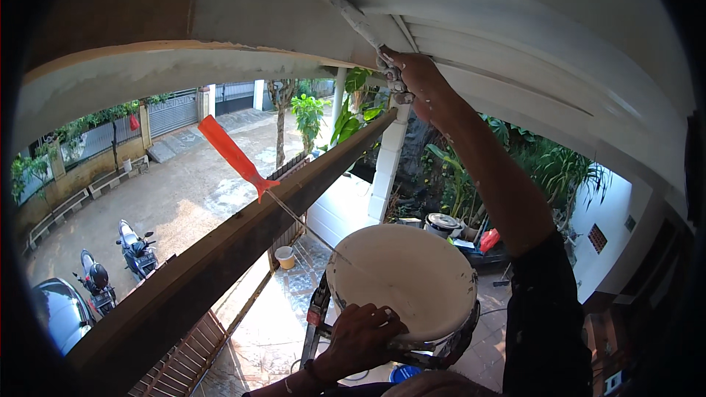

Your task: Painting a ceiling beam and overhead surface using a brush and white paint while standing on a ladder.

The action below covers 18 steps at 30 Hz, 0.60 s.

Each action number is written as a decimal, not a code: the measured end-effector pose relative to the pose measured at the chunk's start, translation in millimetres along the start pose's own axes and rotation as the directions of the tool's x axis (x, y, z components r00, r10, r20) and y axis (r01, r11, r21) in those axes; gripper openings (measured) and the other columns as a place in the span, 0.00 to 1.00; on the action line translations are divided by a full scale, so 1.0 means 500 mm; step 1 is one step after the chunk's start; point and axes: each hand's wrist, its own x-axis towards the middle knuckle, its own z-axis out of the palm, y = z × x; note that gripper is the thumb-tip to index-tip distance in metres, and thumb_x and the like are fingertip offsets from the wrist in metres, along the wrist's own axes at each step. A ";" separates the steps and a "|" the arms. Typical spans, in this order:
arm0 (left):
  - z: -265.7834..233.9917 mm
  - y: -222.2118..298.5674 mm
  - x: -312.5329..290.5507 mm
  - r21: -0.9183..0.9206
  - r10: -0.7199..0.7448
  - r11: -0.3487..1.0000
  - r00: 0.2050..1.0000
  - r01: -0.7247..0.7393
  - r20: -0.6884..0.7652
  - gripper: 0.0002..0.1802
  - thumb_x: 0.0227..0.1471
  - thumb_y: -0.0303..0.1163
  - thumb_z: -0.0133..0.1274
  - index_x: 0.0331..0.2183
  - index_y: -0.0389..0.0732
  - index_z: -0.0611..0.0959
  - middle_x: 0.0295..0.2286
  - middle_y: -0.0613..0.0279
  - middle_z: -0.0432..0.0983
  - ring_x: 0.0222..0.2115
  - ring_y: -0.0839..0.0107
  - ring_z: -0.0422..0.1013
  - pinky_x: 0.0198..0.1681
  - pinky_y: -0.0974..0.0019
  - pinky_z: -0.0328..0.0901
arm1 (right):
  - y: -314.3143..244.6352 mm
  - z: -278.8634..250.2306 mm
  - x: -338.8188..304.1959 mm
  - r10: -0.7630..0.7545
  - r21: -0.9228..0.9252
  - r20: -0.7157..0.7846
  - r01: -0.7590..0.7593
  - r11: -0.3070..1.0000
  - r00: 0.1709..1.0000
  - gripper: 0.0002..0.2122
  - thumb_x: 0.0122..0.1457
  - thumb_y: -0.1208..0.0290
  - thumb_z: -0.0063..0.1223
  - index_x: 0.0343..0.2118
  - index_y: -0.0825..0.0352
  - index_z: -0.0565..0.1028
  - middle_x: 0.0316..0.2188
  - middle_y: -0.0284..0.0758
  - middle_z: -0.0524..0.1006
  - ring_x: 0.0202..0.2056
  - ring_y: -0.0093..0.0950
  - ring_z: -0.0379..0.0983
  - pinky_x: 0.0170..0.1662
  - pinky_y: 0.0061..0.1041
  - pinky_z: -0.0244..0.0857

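Bucket (434, 268) held by left hand (362, 338) — whitish tool (354, 18) in right hand (412, 75).

A short dark sleeve (546, 312) and left wristband (314, 373) are worn — white smears (394, 73) streak the right hand (412, 77).

The left hand (365, 336) hides part of the bucket (437, 254), and the car (60, 314) (far left) is cut off.

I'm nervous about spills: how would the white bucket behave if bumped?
The white bucket would probably hold its shape, as its round rim shows no sag. It might resist tipping while the left hand grips its near edge. A knock to the orange-handled tool, jutting past the rim, could jolt it.
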 end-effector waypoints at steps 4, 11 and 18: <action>0.000 0.000 -0.006 -0.005 -0.004 1.000 1.000 0.004 -0.012 0.18 0.37 0.44 0.70 0.33 0.51 0.85 0.33 0.71 0.76 0.31 0.71 0.71 0.31 0.62 0.60 | -0.017 -0.049 -0.023 -0.056 0.031 -0.032 0.057 0.998 0.998 0.15 0.66 0.52 0.52 0.33 0.60 0.74 0.20 0.20 0.63 0.18 0.15 0.52 0.21 0.20 0.46; 0.005 -0.004 -0.005 -0.016 0.002 1.000 1.000 -0.002 -0.015 0.19 0.36 0.46 0.70 0.33 0.50 0.85 0.33 0.71 0.76 0.32 0.71 0.72 0.32 0.62 0.60 | 0.031 -0.206 -0.174 -0.134 0.162 -0.051 0.140 0.977 0.990 0.14 0.66 0.51 0.51 0.34 0.58 0.73 0.19 0.19 0.61 0.17 0.13 0.51 0.18 0.17 0.43; 0.003 -0.003 -0.003 -0.019 0.003 1.000 1.000 -0.003 0.001 0.20 0.36 0.47 0.70 0.34 0.50 0.86 0.33 0.71 0.77 0.33 0.71 0.72 0.32 0.63 0.60 | 0.017 -0.053 -0.120 0.024 0.023 0.022 -0.024 0.999 0.999 0.16 0.66 0.50 0.51 0.31 0.58 0.71 0.18 0.20 0.62 0.17 0.14 0.53 0.20 0.19 0.45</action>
